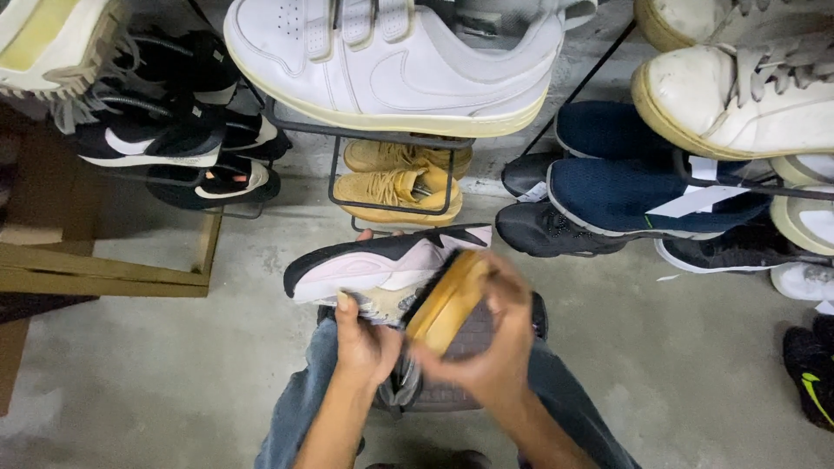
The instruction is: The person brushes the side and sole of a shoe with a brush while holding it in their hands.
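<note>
Left hand (365, 343) fingers are curled under a pink-and-black sneaker (382, 265), thumb up along its side; the shoe is gripped from below and held sideways above the lap, toe pointing left. Right hand (486, 347) fingers are wrapped round a wooden-backed brush (447, 300), slightly blurred, and the brush is pressed against the sneaker's sole side. A grey cloth (400, 382) is seen draped over the knees in blue jeans (300, 404), under both hands. Beyond the shoe, tan boots (400, 187) are set on a low wire rack (391, 139), near the wall edge of the concrete floor (695, 365). A white strap sneaker (391, 61) is placed on top of the rack.
</note>
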